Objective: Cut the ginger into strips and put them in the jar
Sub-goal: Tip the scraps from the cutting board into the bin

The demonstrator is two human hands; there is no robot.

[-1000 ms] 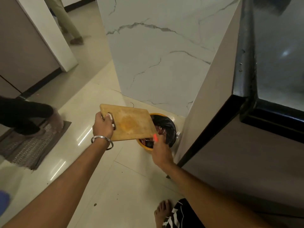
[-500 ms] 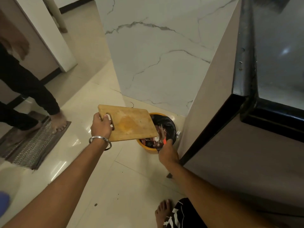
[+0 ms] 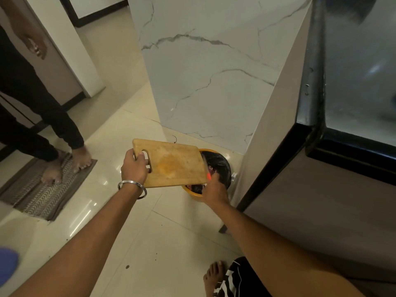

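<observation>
My left hand (image 3: 135, 168) grips a wooden cutting board (image 3: 173, 163) by its handle slot and holds it tilted over a yellow bin (image 3: 194, 195) lined with a black bag (image 3: 218, 163). The board carries an orange stain and no ginger pieces that I can see. At the board's right edge, above the bin, my right hand (image 3: 214, 188) holds a knife with an orange-red handle (image 3: 208, 176); its blade (image 3: 205, 163) lies along that edge. No jar is in view.
A marble-faced counter end (image 3: 210, 82) stands behind the bin, with a dark-edged cabinet (image 3: 321, 146) to the right. Another person's bare feet (image 3: 64, 166) stand on a striped mat (image 3: 42, 194) at the left. My own foot (image 3: 214, 275) is on the tiled floor below.
My right hand has drawn the knife back toward me along the board's edge after reaching into the bin. The other person has stepped onto the mat.
</observation>
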